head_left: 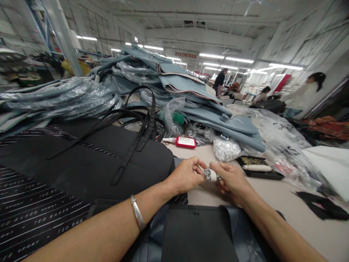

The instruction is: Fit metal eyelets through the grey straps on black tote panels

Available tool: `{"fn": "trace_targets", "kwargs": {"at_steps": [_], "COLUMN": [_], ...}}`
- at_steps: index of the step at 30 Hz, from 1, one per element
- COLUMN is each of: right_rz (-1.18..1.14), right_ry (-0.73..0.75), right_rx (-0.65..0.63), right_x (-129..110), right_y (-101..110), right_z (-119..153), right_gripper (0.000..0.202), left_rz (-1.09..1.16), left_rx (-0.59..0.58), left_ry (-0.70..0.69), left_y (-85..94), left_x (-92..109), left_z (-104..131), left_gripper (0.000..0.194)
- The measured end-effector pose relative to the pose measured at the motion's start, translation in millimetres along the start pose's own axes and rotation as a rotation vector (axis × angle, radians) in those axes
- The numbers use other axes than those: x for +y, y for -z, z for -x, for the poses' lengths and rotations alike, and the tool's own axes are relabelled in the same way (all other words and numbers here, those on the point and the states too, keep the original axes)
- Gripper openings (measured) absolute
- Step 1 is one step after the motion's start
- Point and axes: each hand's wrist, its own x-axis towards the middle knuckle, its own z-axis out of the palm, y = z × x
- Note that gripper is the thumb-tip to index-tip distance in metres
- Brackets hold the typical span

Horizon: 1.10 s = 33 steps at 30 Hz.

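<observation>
Between my two hands is a small plastic-wrapped bundle (pixel 212 175) with a white band round its middle; its contents are too small to tell. My left hand (pixel 189 174) pinches its left end, and my right hand (pixel 231 179) grips the right end. Just below them lies a dark panel (pixel 196 233) with navy material at its sides, close to my body. Beyond my left hand, a red bottle (pixel 185 142) with a white label and pale nozzle lies on its side. A clear bag of white pieces (pixel 226 147) sits behind my right hand.
Black bag pieces with straps (pixel 131 156) cover the left of the table (pixel 308 225). Blue-grey panels (pixel 188 85) are piled high behind. On the right are a black tray (pixel 261 169) of small brass-coloured parts, clear plastic (pixel 278 134) and a black scrap (pixel 321 205). Several people are farther back.
</observation>
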Motion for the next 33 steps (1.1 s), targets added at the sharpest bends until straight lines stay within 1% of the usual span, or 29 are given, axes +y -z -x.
{"fn": "trace_targets", "kwargs": {"at_steps": [3,5,7,9,10,15,17,19,21,23,25,27,30,33], "right_rz": [-0.059,-0.128,-0.187,-0.177,-0.126,0.382,0.503,0.543,0.523,0.469,0.386,0.270,0.082,-0.033], "right_ry": [-0.042,-0.063,-0.011,0.131,0.226,0.741,0.874,0.926,0.897,0.767,0.577,0.424,0.301,0.232], "right_rx": [-0.023,-0.081,-0.149,-0.159,-0.136,0.038,0.090,0.087,0.056,0.039,0.027,0.005,-0.025,-0.051], "right_x": [-3.1,-4.4,-3.5,-0.3,1.8,8.2,7.5,6.0,4.7,3.8,3.2,2.6,2.7,4.1], "right_y": [3.4,6.4,9.9,12.9,13.8,11.1,9.1,8.2,8.7,10.1,11.7,13.2,14.7,15.1], "right_z": [1.8,3.8,4.8,4.4,3.8,3.1,4.6,6.4,7.7,8.0,7.0,5.3,3.0,2.3], "right_gripper": [0.071,0.077,0.078,0.076,0.072,0.043,0.036,0.027,0.020,0.018,0.026,0.038,0.054,0.056], "left_rz": [0.060,0.113,0.175,0.244,0.276,0.365,0.367,0.360,0.345,0.319,0.281,0.239,0.178,0.119], "left_rx": [0.025,0.058,0.087,0.099,0.098,0.051,0.021,-0.010,-0.034,-0.057,-0.081,-0.098,-0.090,-0.081], "left_ry": [0.012,0.018,0.043,0.086,0.108,0.191,0.211,0.220,0.215,0.198,0.177,0.155,0.120,0.094], "left_y": [0.2,1.5,4.4,8.8,11.3,19.9,20.4,20.0,19.4,18.9,18.2,16.9,14.1,12.0], "left_x": [1.7,3.4,5.7,8.2,9.3,13.0,13.9,15.2,16.5,16.9,15.6,12.5,6.3,2.1], "left_z": [0.8,0.8,0.3,-0.4,-0.8,-1.8,-1.5,-0.6,0.7,1.9,2.4,2.0,0.2,-1.6], "left_gripper": [0.030,0.032,0.034,0.037,0.038,0.041,0.041,0.041,0.041,0.042,0.043,0.043,0.033,0.019]}}
